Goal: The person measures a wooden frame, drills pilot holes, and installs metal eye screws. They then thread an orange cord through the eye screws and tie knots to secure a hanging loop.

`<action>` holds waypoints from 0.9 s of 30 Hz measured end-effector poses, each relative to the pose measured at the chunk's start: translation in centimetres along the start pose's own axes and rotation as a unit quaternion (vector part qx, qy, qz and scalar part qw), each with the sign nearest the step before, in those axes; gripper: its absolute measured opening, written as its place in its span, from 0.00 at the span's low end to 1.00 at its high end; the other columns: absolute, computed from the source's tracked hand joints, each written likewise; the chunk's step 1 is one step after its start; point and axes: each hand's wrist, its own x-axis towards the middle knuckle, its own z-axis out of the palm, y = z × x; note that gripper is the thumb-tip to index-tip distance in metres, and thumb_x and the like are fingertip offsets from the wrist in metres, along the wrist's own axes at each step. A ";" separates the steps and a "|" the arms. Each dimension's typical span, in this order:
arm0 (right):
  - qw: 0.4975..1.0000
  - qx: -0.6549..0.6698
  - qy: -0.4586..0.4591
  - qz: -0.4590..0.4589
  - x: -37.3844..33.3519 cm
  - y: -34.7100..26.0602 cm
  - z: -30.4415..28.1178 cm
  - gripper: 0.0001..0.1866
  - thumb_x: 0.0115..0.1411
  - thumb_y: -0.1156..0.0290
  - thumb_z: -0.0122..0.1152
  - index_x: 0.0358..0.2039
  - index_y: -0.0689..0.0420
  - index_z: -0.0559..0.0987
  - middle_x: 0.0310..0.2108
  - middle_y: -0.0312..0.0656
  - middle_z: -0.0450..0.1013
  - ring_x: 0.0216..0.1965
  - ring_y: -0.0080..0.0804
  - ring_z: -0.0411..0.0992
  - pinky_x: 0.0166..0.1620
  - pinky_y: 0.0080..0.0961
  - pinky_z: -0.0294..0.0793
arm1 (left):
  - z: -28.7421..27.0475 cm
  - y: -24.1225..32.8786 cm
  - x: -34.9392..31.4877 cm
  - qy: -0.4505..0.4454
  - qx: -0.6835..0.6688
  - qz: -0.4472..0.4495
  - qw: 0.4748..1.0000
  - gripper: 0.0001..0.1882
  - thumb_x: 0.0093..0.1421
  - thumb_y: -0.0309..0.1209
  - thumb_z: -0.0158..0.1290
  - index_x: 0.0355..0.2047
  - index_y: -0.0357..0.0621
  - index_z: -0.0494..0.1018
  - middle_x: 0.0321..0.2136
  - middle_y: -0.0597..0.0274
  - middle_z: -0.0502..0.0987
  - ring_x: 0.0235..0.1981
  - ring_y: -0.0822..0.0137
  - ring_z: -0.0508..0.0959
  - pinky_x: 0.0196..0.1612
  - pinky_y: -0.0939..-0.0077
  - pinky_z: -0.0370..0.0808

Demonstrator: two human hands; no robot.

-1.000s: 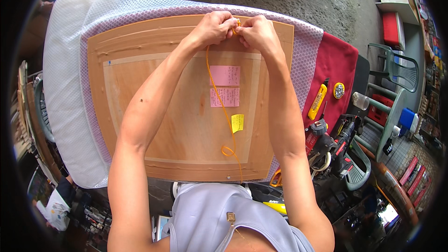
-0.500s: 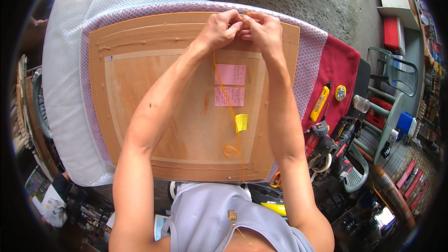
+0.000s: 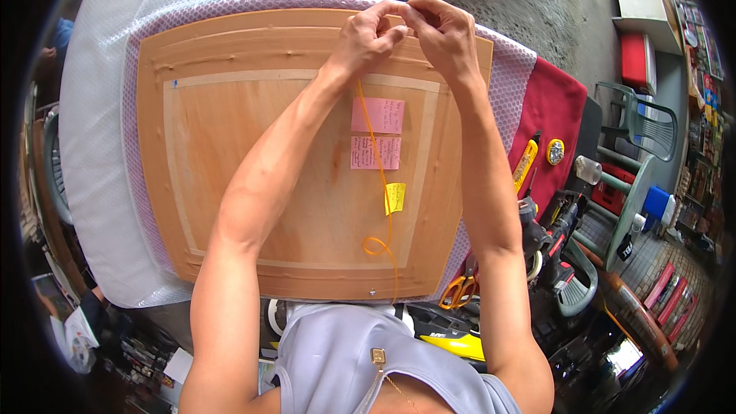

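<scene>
A large framed wooden panel (image 3: 253,176), edged with brown tape, lies flat before me. An orange cord (image 3: 376,149) crosses it from under my left hand down to the near edge, with a small loop low on the panel. At the far edge my left hand (image 3: 369,40) is closed in a pinch on the cord. My right hand (image 3: 446,37) meets it there, fingertips pinched together; the cord's upper end between the hands is mostly hidden. Two pink notes (image 3: 378,116) and a yellow note (image 3: 395,198) are on the panel. A small metal fitting (image 3: 373,292) sits at its near edge.
Bubble wrap (image 3: 510,69) and white padding (image 3: 103,130) lie under the panel. On red cloth (image 3: 556,100) at right are a yellow cutter (image 3: 526,165) and a round yellow-rimmed container (image 3: 555,152). Orange-handled scissors (image 3: 458,291) and power tools (image 3: 563,222) are close to my right arm.
My hands have moved slightly farther up and apart, the right one shifting right. The scissors at the near right have come more into view as my view shifted.
</scene>
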 end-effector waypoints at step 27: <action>0.996 0.070 0.026 -0.056 -0.3 6.4 0.6 0.14 0.55 0.62 0.65 0.33 0.60 0.83 0.21 0.42 0.77 0.22 0.25 0.74 0.30 0.23 0.72 | 0.1 0.8 -0.3 0.067 -0.026 -0.051 0.996 0.10 0.60 0.32 0.55 0.37 0.39 0.78 0.23 0.71 0.76 0.16 0.85 0.65 0.17 0.89 0.61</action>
